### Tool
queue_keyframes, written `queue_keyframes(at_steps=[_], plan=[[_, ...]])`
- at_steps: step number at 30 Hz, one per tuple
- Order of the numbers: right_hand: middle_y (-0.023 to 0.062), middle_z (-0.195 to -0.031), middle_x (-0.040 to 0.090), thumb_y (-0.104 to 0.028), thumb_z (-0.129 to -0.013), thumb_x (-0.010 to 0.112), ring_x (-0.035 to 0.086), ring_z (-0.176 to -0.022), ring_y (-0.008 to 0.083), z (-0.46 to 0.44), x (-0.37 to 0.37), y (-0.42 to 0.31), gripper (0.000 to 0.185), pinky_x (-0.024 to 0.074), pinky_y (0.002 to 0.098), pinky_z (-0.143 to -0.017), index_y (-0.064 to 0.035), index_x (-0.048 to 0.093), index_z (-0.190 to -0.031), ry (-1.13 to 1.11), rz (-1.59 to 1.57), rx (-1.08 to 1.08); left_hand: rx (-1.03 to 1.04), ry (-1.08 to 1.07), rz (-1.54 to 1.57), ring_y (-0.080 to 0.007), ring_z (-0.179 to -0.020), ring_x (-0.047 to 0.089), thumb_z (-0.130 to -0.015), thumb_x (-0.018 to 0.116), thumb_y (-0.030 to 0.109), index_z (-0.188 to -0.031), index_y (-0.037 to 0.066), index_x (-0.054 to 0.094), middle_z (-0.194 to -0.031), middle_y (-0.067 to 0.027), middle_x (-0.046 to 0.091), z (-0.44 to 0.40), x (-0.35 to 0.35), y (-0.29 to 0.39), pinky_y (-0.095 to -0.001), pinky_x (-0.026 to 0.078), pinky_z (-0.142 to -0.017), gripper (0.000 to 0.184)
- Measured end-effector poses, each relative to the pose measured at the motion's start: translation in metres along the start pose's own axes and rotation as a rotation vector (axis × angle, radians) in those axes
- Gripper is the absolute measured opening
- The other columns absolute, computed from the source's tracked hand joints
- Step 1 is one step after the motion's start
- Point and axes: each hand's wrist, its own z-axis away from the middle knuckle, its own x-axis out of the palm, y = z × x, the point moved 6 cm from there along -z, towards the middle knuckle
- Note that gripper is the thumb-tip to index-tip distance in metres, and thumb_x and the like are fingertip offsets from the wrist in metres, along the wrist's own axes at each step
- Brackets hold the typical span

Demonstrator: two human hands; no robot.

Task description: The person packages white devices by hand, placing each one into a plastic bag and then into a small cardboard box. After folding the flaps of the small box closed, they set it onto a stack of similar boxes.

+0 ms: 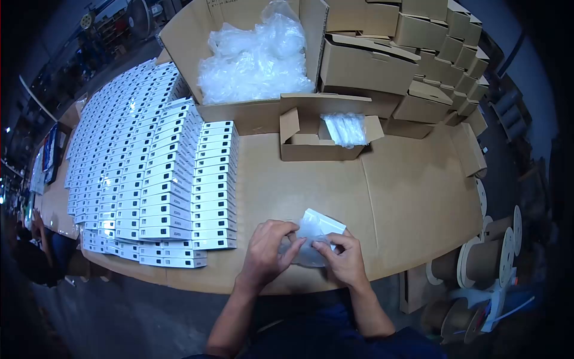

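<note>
A clear plastic bag (pixel 310 256) is between my two hands at the front of the table. My left hand (pixel 266 246) pinches its left side with thumb and forefinger. On the other side, my right hand (pixel 344 256) grips the plastic between thumb and fingertips. A flat white box (pixel 323 222) lies just beyond the fingers, partly behind the plastic; I cannot tell how far it is inside the bag.
Rows of stacked white boxes (pixel 167 179) fill the left side. Behind stand a large carton (pixel 239 122) of clear plastic bags (pixel 257 66), a small open carton (pixel 317 153) with wrapped items (pixel 347 129), and piled brown cartons (pixel 371 66). Spools (pixel 478 263) sit lower right; a person (pixel 42 251) is far left.
</note>
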Motion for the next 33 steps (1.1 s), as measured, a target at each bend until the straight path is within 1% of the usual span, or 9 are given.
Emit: queue_keyframes(at_steps=[2, 8, 14, 16, 20, 23, 24, 28, 33], plan=[[0.0128, -0.121, 0.070, -0.016, -0.086, 0.086, 0.049, -0.064, 0.0058, 0.000, 0.001, 0.001, 0.021, 0.0373, 0.0227, -0.053, -0.0014, 0.081, -0.101, 0.011, -0.016, 0.010, -0.153, -0.006, 0.051, -0.0294, -0.086, 0.065, -0.083, 0.079, 0.001, -0.102, 0.002, 0.062, -0.089, -0.0102, 0.065, 0.002, 0.002, -0.008, -0.0423, 0.052, -0.079, 0.025], [0.0150, -0.122, 0.069, -0.017, -0.086, 0.086, 0.052, -0.069, 0.0079, -0.003, 0.006, -0.003, 0.021, 0.0405, 0.0243, -0.056, -0.0015, 0.080, -0.100, -0.023, -0.023, 0.005, -0.015, -0.061, -0.005, -0.0218, -0.073, 0.064, -0.095, 0.069, 0.005, -0.087, 0.000, 0.065, -0.083, -0.0116, 0.067, -0.005, -0.002, -0.019, -0.0361, 0.051, -0.065, 0.010], [0.0160, -0.122, 0.069, -0.017, -0.086, 0.086, 0.053, -0.071, 0.0087, -0.003, 0.014, -0.001, 0.020, 0.0416, 0.0244, -0.058, -0.0019, 0.080, -0.098, -0.079, -0.004, -0.125, -0.218, 0.048, -0.004, -0.0236, -0.077, 0.059, -0.102, 0.061, 0.008, -0.081, 0.000, 0.063, -0.076, -0.0103, 0.062, -0.011, -0.019, -0.029, -0.0386, 0.047, -0.080, 0.023], [0.0135, -0.117, 0.069, -0.017, -0.086, 0.086, 0.049, -0.067, 0.0069, -0.003, 0.014, 0.000, 0.020, 0.0396, 0.0233, -0.057, -0.0021, 0.079, -0.097, -0.065, 0.010, -0.074, -0.200, 0.086, 0.054, -0.0260, -0.086, 0.059, -0.099, 0.067, 0.015, -0.096, 0.001, 0.063, -0.090, -0.0115, 0.064, 0.002, -0.020, -0.048, -0.0415, 0.047, -0.088, 0.015], [0.0054, -0.103, 0.064, -0.019, -0.088, 0.086, 0.042, -0.062, 0.0036, -0.003, 0.007, 0.010, 0.019, 0.0344, 0.0223, -0.054, -0.0024, 0.079, -0.095, 0.001, -0.041, 0.042, -0.074, 0.471, 0.603, -0.0243, -0.115, 0.058, -0.091, 0.080, 0.022, -0.139, 0.002, 0.044, -0.129, -0.0147, 0.056, 0.009, -0.011, -0.046, -0.0419, 0.045, -0.105, 0.063], [0.0002, -0.094, 0.058, -0.018, -0.090, 0.085, 0.039, -0.062, 0.0029, -0.006, 0.006, 0.016, 0.018, 0.0305, 0.0234, -0.053, -0.0015, 0.077, -0.091, 0.043, -0.183, 0.055, -0.374, 0.078, 0.941, -0.0254, -0.137, 0.046, -0.085, 0.088, 0.019, -0.155, 0.006, 0.014, -0.152, -0.0169, 0.036, 0.028, 0.011, -0.054, -0.0416, 0.042, -0.113, 0.103], [0.0001, -0.093, 0.058, -0.017, -0.090, 0.084, 0.039, -0.062, 0.0028, -0.008, 0.005, 0.013, 0.018, 0.0302, 0.0235, -0.053, -0.0012, 0.077, -0.091, 0.049, -0.220, 0.045, -0.457, 0.128, 1.081, -0.0242, -0.136, 0.051, -0.082, 0.090, 0.013, -0.153, 0.001, 0.028, -0.146, -0.0167, 0.049, 0.033, 0.018, -0.049, -0.0381, 0.047, -0.109, 0.096], [-0.0001, -0.092, 0.058, -0.015, -0.090, 0.084, 0.041, -0.063, 0.0028, -0.011, 0.002, 0.009, 0.017, 0.0304, 0.0235, -0.053, -0.0006, 0.076, -0.090, 0.047, -0.083, -0.041, -0.705, -0.054, 0.639, -0.0174, -0.106, 0.069, -0.082, 0.090, 0.013, -0.127, -0.002, 0.063, -0.114, -0.0103, 0.073, 0.047, 0.024, -0.052, -0.0336, 0.056, -0.094, 0.055], [0.0015, -0.093, 0.059, -0.014, -0.089, 0.084, 0.044, -0.064, 0.0037, -0.013, -0.001, -0.003, 0.016, 0.0343, 0.0237, -0.054, -0.0011, 0.076, -0.090, 0.077, -0.066, -0.104, -0.614, 0.001, 0.664, -0.0161, -0.102, 0.070, -0.085, 0.086, 0.008, -0.123, -0.003, 0.065, -0.111, -0.0103, 0.074, 0.035, 0.015, -0.045, -0.0322, 0.057, -0.091, 0.044]])
